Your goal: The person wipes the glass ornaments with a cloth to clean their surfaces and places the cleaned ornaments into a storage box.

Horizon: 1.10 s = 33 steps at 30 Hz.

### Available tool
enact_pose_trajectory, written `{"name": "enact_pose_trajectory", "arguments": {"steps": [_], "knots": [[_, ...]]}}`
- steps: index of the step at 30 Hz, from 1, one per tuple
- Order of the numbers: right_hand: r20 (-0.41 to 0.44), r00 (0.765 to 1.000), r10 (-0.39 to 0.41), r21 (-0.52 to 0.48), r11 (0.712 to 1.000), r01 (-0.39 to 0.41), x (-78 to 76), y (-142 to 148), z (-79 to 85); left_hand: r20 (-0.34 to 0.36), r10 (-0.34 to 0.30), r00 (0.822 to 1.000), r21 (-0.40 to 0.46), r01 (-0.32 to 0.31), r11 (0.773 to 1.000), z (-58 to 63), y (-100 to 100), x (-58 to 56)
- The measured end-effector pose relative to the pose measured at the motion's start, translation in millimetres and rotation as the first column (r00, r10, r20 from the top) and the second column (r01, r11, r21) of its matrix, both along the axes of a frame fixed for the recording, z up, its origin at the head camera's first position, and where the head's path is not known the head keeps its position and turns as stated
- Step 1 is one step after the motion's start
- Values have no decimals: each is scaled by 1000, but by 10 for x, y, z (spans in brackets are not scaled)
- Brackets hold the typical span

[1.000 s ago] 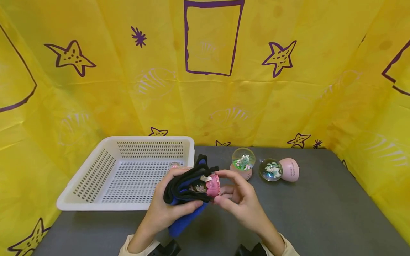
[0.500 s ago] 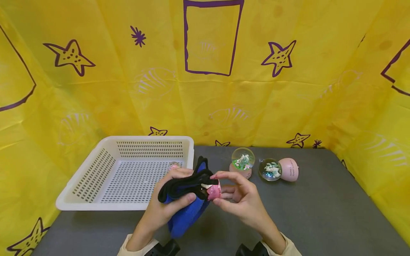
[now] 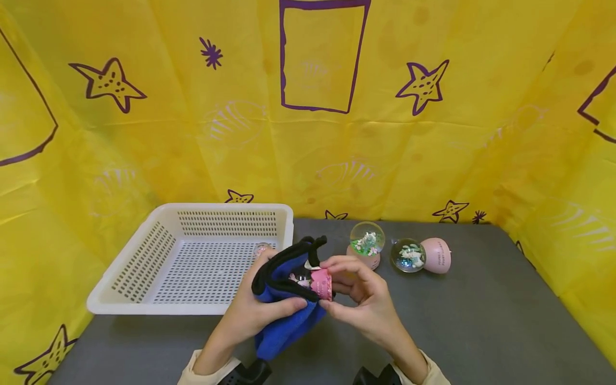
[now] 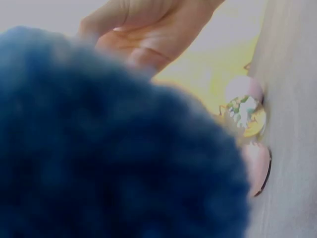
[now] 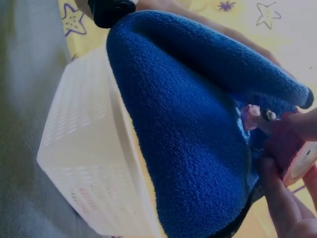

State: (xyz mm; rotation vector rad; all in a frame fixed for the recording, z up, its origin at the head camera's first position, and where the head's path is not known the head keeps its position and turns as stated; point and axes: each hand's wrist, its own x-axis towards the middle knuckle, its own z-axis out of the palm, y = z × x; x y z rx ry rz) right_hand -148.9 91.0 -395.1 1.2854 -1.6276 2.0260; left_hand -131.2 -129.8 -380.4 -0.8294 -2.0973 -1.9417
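Observation:
My left hand [image 3: 247, 310] grips a folded blue towel [image 3: 289, 329] with black edging, thumb over its near side. Inside the fold lies a small snow globe with a pink base [image 3: 321, 284]; its clear dome is partly covered by the cloth. My right hand [image 3: 368, 294] pinches that pink base between thumb and fingers. In the right wrist view, the towel [image 5: 178, 134] wraps around the dome and pink figures show inside. A blurred mass of the towel [image 4: 109, 148] fills much of the left wrist view, with my right hand [image 4: 153, 34] beyond it.
A white perforated basket [image 3: 187, 309] stands left of the hands, with a small clear-and-pink globe [image 3: 262, 249] inside at its right. Two larger pink-based snow globes are on the grey table [image 3: 471, 315]: one upright [image 3: 366, 246], another on its side [image 3: 423, 256]. Yellow printed cloth [image 3: 313, 155] surrounds the table.
The towel closed further over the dome half a second ago; now its fold is opened wider and the dome shows again. Both hands stay in nearly the same place.

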Motion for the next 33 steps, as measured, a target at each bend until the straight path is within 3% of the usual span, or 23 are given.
{"name": "enact_pose_trajectory", "arguments": {"steps": [6, 11, 16, 20, 24, 27, 33], "knots": [[72, 996, -51, 70, 996, 46, 19, 17, 4, -140, 81, 987, 47, -75, 996, -4, 43, -1], [142, 990, 15, 41, 999, -21, 22, 45, 26, -236, 114, 965, 46, -106, 993, -21, 67, 0], [225, 974, 1, 56, 998, -14, 38, 47, 45, -190, 112, 975, 11, -111, 994, -31, 85, 14], [190, 981, -27, 68, 998, 14, 42, 37, 44, -82, 95, 992, 36, -92, 995, -28, 77, -4], [140, 990, -30, 40, 999, 24, 36, 24, 36, -19, 81, 997, 60, -79, 995, -25, 64, -21], [126, 992, -17, 22, 1000, 14, 30, 23, 31, -29, 88, 996, 70, -86, 994, -20, 60, -20], [115, 993, -13, 13, 1000, 12, 28, 28, 25, -123, 149, 981, 78, -140, 987, -13, 57, -22]]}}
